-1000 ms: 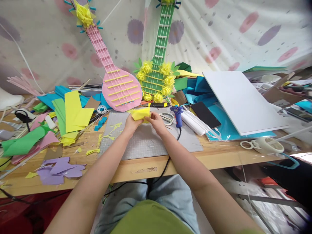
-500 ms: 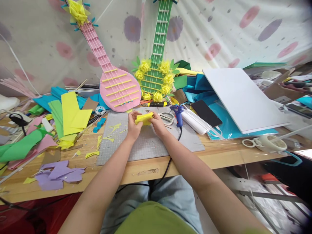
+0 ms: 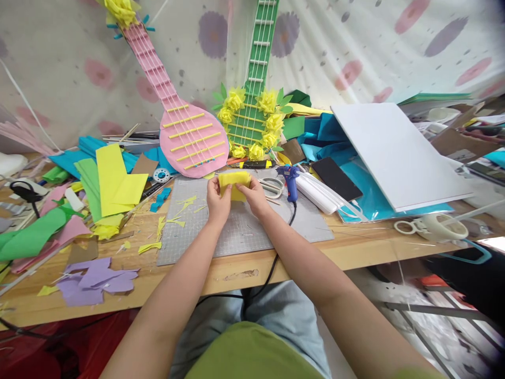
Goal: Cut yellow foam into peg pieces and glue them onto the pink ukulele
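Note:
Between my two hands I hold a folded piece of yellow crepe paper [image 3: 235, 180] above the grey cutting mat [image 3: 244, 234]. My left hand [image 3: 219, 201] pinches its left end, thumb on the near face. On the right end, my right hand [image 3: 253, 196] grips it the same way; the fingers behind the paper are partly hidden. Scissors [image 3: 272, 187] lie just right of my right hand, beside a blue glue gun [image 3: 291, 184]. Thin yellow scraps [image 3: 179, 210] are scattered on the mat to the left.
A pink paper instrument [image 3: 193, 139] and a green one [image 3: 246, 126] trimmed with yellow flowers lean at the back. Coloured paper [image 3: 112, 179] and purple scraps [image 3: 97, 281] cover the left side. A white board [image 3: 402, 158], black phone [image 3: 336, 180] and tape roll [image 3: 450, 227] lie right.
The yellow paper has turned so its broader face shows towards me, and both thumbs now press on that face. The camera view has tilted slightly downward.

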